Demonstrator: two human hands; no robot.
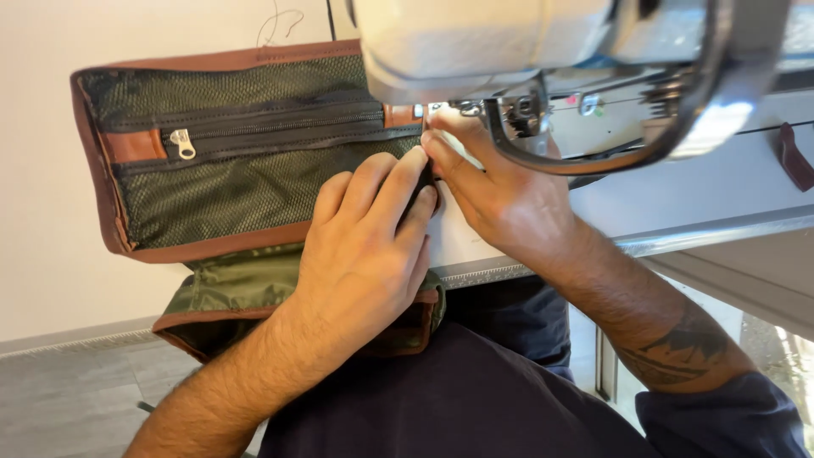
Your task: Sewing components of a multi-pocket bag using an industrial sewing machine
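On the white tabletop (51,170), right under the head of a cream-coloured sewing machine (475,42), lies a green mesh pouch panel with brown leather trim and a dark zipper (229,161). The panel sits flat, its right end tucked beneath the machine, and its silver zipper pull (181,144) rests near the left end. A fold of olive green fabric edged in brown (237,297) hangs off the tabletop's front edge toward the person's lap.

The left hand (365,246) presses down on the panel's right edge, fingers stretched forward and laid flat, so the grip is not closed around anything; it simply pins the material. The right hand (500,195) comes in from the other side, just beside the left, its fingertips (437,148) pinching the same edge of the panel close to the metal presser foot (517,114). The two hands touch at the fingers. A curved chrome bar (678,127) sweeps over the right hand. A small dark brown leather piece (795,157) lies well apart at the far right.
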